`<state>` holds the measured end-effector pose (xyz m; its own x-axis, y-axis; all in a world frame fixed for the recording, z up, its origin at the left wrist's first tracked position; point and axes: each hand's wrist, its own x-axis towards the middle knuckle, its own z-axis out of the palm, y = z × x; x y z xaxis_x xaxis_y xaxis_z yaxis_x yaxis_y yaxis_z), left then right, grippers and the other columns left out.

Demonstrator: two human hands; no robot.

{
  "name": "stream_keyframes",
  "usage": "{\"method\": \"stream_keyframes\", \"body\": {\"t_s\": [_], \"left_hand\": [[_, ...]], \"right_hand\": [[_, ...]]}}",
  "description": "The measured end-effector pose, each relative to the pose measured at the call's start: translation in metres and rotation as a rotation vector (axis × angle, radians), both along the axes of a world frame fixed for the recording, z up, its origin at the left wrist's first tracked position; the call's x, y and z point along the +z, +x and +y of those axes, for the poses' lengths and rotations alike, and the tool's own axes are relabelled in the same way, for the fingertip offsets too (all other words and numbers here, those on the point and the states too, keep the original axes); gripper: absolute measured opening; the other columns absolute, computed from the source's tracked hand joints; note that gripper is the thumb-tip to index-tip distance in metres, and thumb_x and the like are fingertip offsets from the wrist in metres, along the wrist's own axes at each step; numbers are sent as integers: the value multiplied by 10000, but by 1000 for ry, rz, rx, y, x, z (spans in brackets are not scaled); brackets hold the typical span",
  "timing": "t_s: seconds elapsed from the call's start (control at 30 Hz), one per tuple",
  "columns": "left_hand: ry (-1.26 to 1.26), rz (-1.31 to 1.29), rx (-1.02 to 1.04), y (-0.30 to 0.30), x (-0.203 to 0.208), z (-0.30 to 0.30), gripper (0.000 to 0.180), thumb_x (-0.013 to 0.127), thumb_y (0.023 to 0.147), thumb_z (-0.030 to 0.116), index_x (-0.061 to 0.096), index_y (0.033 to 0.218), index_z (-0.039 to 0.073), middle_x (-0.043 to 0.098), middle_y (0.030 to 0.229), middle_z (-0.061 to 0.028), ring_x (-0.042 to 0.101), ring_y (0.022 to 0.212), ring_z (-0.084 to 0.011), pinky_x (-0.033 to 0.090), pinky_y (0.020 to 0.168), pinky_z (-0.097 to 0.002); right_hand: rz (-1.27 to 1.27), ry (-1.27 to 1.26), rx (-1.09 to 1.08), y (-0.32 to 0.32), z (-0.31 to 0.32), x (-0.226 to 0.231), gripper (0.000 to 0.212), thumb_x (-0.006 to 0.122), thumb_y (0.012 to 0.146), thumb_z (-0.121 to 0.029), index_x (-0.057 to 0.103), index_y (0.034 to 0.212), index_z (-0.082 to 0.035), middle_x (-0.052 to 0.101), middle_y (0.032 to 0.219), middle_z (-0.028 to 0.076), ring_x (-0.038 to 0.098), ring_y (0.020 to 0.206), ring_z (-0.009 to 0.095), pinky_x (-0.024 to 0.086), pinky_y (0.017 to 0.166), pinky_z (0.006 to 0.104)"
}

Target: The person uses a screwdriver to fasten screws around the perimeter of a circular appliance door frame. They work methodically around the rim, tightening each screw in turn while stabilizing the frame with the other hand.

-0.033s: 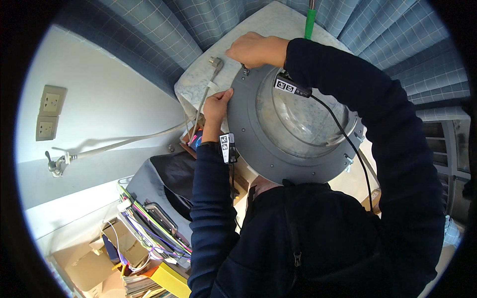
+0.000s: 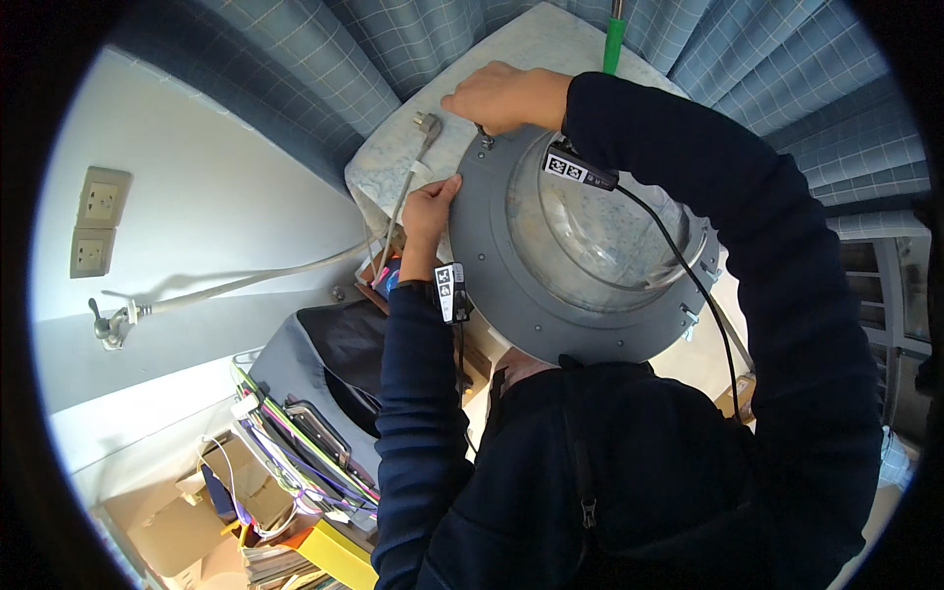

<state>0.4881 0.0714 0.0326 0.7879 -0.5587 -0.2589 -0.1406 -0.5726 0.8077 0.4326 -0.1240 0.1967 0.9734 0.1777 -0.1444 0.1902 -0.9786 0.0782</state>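
Observation:
A grey ring-shaped door (image 2: pixel 482 285) with a clear, bulging glass bowl (image 2: pixel 580 226) in its middle, like a washing machine door, rests tilted between my body and a marbled top (image 2: pixel 442 88). My left hand (image 2: pixel 426 218) grips its left rim, thumb on the grey face and the other fingers out of sight behind. Over its upper left edge my right hand (image 2: pixel 506 96) is closed. A short dark tip shows beneath those fingers, beside small metal fittings (image 2: pixel 486 144) on the ring. What the right hand holds is mostly hidden.
A grey cable with a plug (image 2: pixel 427 125) lies on the marbled top, left of the door. A green-handled tool (image 2: pixel 614 44) stands at the back by blue checked curtains (image 2: pixel 374 39). Left are a wall tap (image 2: pixel 113 324), a grey bag (image 2: pixel 315 364) and an open cardboard box (image 2: pixel 177 531).
My right hand has shifted slightly to the left over the door's upper edge. My left hand and the door look the same.

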Motion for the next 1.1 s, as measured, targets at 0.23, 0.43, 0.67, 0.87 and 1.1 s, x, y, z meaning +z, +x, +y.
{"method": "stream_keyframes", "body": {"t_s": [0.23,0.43,0.67,0.87,1.1], "left_hand": [[38,20,22,1,-2,0,464,655,798,550,743,978,131,714,823,-93,683,770,-226,500,721,-319],[-1,-31,9,0,-3,-1,464,657,789,559,744,975,143,713,825,-93,683,786,-233,504,726,-323],[19,-19,-3,1,-2,0,465,647,789,571,746,976,156,713,854,-106,684,817,-253,507,746,-340],[41,-28,4,-1,1,0,465,641,789,575,746,976,162,712,857,-114,683,827,-265,507,752,-350],[39,-27,-3,-1,4,-1,478,633,792,582,743,977,155,709,854,-123,680,838,-276,507,752,-356]], "right_hand": [[-1,-322,102,7,5,3,74,666,744,-113,682,799,-66,685,878,104,660,857,302,530,697,416],[2,-289,-52,5,10,-2,129,654,761,-138,727,853,-85,702,885,99,675,879,267,539,691,377],[129,-355,-115,10,13,-1,139,662,755,-115,720,866,-54,695,928,118,676,898,267,544,695,368],[43,-235,-214,7,13,-2,137,677,736,-122,729,855,-81,707,904,96,683,868,259,542,695,365],[206,-409,-214,13,23,-2,257,686,763,-145,714,1014,-96,700,1025,77,667,964,245,538,706,378]]}}
